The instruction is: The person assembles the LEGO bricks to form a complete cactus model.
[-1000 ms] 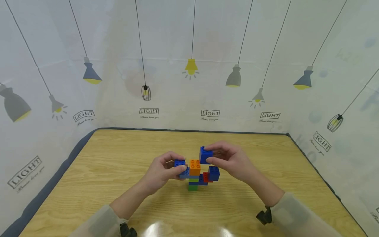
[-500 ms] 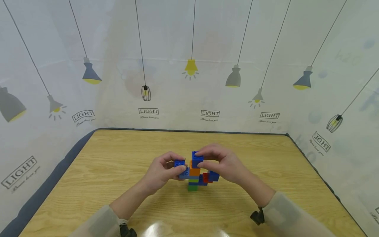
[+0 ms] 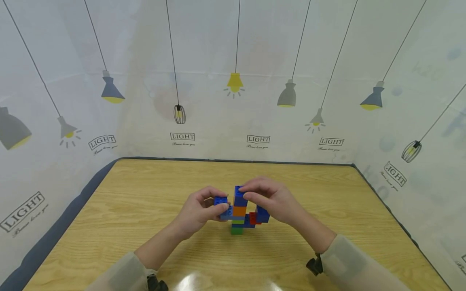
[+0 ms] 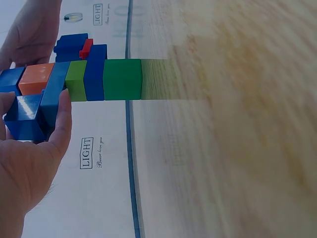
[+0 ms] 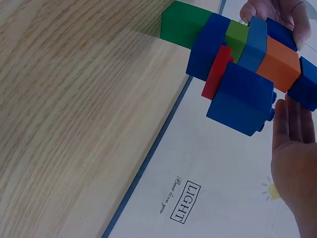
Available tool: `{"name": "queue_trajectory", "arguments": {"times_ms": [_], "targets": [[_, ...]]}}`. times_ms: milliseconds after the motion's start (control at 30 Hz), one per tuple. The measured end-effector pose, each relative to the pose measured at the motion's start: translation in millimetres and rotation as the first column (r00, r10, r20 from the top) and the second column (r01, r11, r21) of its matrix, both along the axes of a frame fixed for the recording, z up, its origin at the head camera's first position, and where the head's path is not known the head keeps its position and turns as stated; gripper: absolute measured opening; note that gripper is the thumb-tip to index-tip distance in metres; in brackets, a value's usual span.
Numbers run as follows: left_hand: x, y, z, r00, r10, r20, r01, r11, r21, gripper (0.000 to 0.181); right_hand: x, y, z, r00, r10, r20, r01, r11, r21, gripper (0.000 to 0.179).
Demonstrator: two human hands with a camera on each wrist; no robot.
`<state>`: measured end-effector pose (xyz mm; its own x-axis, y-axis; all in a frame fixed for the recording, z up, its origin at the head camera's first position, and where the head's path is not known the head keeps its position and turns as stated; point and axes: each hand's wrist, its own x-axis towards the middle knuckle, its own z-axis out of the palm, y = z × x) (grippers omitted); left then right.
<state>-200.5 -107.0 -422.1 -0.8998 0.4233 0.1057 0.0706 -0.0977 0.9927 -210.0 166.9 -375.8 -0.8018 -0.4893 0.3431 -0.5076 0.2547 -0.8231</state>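
Observation:
A tower of toy building bricks stands on the table. Its green brick (image 4: 122, 79) is at the bottom, followed upward by a long dark blue brick (image 4: 95, 73), a lime brick (image 4: 76, 81), a lighter blue brick (image 4: 54, 89) and an orange brick (image 3: 239, 211). My left hand (image 3: 196, 212) pinches a blue brick (image 3: 220, 199) on the lighter blue one's left end. With thumb and fingers, my right hand (image 3: 278, 202) holds another blue brick (image 3: 239, 198) on top of the orange one. A thin red brick (image 5: 217, 73) carries a blue brick (image 5: 240, 99) on the right side.
The wooden table (image 3: 153, 182) has a dark edge at the back. Behind and beside it hangs a pale sheet (image 3: 211, 48) printed with lamps. The right-hand blue brick sticks out below my right hand.
My right hand has moved left and slightly down, bringing its blue brick from right of the orange brick onto its top. The left hand and tower have stayed in place.

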Motion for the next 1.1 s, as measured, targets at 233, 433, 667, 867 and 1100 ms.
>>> {"name": "queue_trajectory", "arguments": {"times_ms": [233,433,667,867,1100], "targets": [[0.1,0.6,-0.2,1.000,0.001,-0.001,-0.001,1.000,0.001,0.031,0.1,-2.2,2.2,0.999,-0.032,0.006,0.032,0.999,0.029,0.017],[0.6,1.2,0.0,1.000,-0.008,-0.006,0.008,1.000,0.005,0.031,-0.1,-1.9,5.0,0.999,-0.011,0.034,0.009,0.998,0.057,0.031],[0.9,1.2,0.8,1.000,-0.012,-0.005,0.012,1.000,0.002,0.032,-1.0,-1.6,6.6,1.000,0.003,0.019,-0.004,0.997,0.077,0.029],[0.7,0.3,0.3,1.000,-0.016,-0.009,0.017,1.000,0.004,0.032,-1.3,-2.1,7.6,1.000,-0.005,0.019,0.003,0.996,0.087,0.028],[0.3,-1.3,-0.1,1.000,-0.018,-0.003,0.018,1.000,-0.005,0.033,-3.3,-2.7,3.5,1.000,0.026,0.012,-0.027,0.998,0.051,0.028]]}}
